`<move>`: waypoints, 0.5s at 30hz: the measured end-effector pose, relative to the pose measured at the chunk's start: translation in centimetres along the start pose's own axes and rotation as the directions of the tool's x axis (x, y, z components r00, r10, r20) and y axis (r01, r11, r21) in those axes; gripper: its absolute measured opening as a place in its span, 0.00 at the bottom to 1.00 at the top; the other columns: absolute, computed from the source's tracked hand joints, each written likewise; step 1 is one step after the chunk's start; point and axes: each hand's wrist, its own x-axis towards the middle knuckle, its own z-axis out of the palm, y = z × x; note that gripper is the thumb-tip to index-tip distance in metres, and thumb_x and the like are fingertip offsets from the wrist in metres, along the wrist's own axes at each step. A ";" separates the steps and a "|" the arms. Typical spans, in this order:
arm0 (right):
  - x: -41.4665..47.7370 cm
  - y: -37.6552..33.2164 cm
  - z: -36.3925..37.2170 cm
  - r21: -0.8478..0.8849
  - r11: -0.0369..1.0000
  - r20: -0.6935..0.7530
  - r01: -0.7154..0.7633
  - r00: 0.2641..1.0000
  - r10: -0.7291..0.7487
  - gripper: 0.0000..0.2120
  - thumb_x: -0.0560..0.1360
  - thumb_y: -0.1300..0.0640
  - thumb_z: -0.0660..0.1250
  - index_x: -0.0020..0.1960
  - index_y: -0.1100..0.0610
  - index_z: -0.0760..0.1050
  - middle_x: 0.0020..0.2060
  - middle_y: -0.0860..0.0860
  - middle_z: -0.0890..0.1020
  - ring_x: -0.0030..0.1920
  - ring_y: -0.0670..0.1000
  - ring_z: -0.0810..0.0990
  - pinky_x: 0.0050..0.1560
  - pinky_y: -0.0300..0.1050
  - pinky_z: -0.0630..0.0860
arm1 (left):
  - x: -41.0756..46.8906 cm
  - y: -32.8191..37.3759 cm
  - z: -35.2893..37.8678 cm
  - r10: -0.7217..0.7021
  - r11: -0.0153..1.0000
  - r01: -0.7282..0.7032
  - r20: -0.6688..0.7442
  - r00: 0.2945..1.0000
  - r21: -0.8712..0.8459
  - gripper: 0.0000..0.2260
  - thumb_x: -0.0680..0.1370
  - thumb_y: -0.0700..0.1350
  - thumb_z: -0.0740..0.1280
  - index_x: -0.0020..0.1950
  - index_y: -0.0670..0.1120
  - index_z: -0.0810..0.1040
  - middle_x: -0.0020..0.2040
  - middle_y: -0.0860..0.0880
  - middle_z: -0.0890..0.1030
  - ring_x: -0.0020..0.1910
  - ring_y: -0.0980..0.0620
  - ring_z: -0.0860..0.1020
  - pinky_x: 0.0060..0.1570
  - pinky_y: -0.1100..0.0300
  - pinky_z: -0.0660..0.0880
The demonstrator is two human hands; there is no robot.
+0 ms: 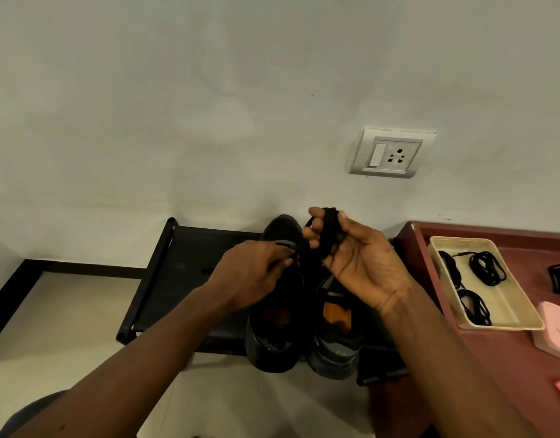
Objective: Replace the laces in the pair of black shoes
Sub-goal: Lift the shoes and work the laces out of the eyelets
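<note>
Two black shoes stand side by side on a low black rack (165, 279), toes toward the wall: the left shoe (274, 339) and the right shoe (334, 352), both with orange lining. My left hand (253, 273) hovers over the left shoe's lacing area and pinches a black lace there. My right hand (354, 257) is raised palm-up above the right shoe and grips a bunched black lace (327, 229) between thumb and fingers. The lacing areas of both shoes are mostly hidden by my hands.
A maroon table (493, 358) stands to the right, bearing a cream tray (506, 314) with coiled black laces (487, 268), a pink box (553, 330) and a dark object at the right edge. A wall socket (391, 153) is above. Pale floor lies left.
</note>
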 end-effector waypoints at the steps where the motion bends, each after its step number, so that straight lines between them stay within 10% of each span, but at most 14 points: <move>1: 0.1 0.0 -0.2 0.031 0.999 -0.032 0.032 0.999 -0.031 0.17 0.86 0.57 0.57 0.63 0.66 0.79 0.51 0.59 0.86 0.55 0.57 0.86 0.56 0.46 0.84 | -0.1 0.3 0.3 0.023 1.000 -0.023 0.031 0.999 0.002 0.12 0.85 0.51 0.61 0.65 0.54 0.80 0.47 0.58 0.77 0.45 0.57 0.76 0.48 0.56 0.75; 5: 0.5 0.0 -1.1 -0.181 0.967 -0.179 0.180 0.961 -0.212 0.15 0.87 0.59 0.55 0.67 0.64 0.76 0.59 0.60 0.85 0.62 0.57 0.84 0.64 0.48 0.81 | -0.4 1.5 1.0 0.134 0.991 -0.134 0.130 0.982 -0.011 0.12 0.86 0.52 0.60 0.65 0.54 0.79 0.53 0.57 0.79 0.52 0.58 0.77 0.58 0.57 0.74; 9: 0.8 0.4 -1.4 -0.781 0.614 -0.177 0.115 0.902 -0.393 0.12 0.87 0.55 0.58 0.63 0.51 0.80 0.55 0.49 0.87 0.59 0.47 0.84 0.67 0.48 0.77 | -0.5 2.2 0.3 0.230 0.973 -0.230 0.040 0.972 -0.023 0.15 0.85 0.54 0.59 0.63 0.52 0.82 0.53 0.53 0.83 0.51 0.56 0.80 0.55 0.53 0.78; 15: 0.1 1.6 -0.9 -0.942 0.335 -0.013 0.028 0.993 -0.120 0.19 0.87 0.51 0.57 0.47 0.57 0.82 0.39 0.55 0.84 0.42 0.59 0.83 0.48 0.58 0.79 | -0.5 1.3 -1.5 0.225 0.966 -0.253 -0.304 0.926 -0.056 0.11 0.83 0.50 0.66 0.58 0.49 0.85 0.46 0.54 0.83 0.42 0.56 0.80 0.42 0.53 0.79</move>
